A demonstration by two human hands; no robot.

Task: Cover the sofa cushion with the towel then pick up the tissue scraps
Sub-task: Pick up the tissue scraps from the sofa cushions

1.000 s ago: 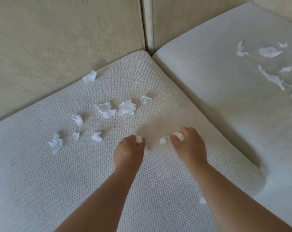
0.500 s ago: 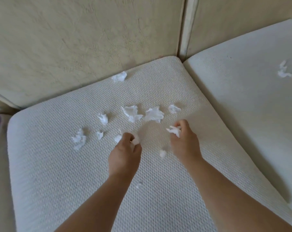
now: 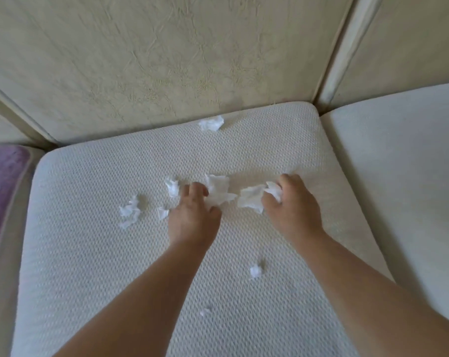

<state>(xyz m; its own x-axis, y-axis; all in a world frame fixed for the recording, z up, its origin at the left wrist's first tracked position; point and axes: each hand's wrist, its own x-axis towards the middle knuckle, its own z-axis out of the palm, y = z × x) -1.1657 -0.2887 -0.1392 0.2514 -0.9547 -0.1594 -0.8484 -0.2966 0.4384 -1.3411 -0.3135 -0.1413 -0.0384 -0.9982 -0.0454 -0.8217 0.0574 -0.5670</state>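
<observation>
Waffle-textured cloth towel (image 3: 115, 253), crumpled paper scraps (image 3: 210, 124)

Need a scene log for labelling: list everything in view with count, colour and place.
white waffle-textured towel: one, white, covering the middle seat
loose crumpled white tissue scraps: six, white, scattered on the towel
held tissue scraps: at least two, white, in the hands
cream textured backrest panels: three, cream, behind the seats
plain white cushion: one, white, right of the towel
purple cloth: one, purple, left edge
left hand: one, grips a scrap
right hand: one, grips scraps

Left hand (image 3: 192, 217) and right hand (image 3: 293, 207) palm-down, fingers (image 3: 196, 188) around tissue scraps (image 3: 219, 191).
</observation>
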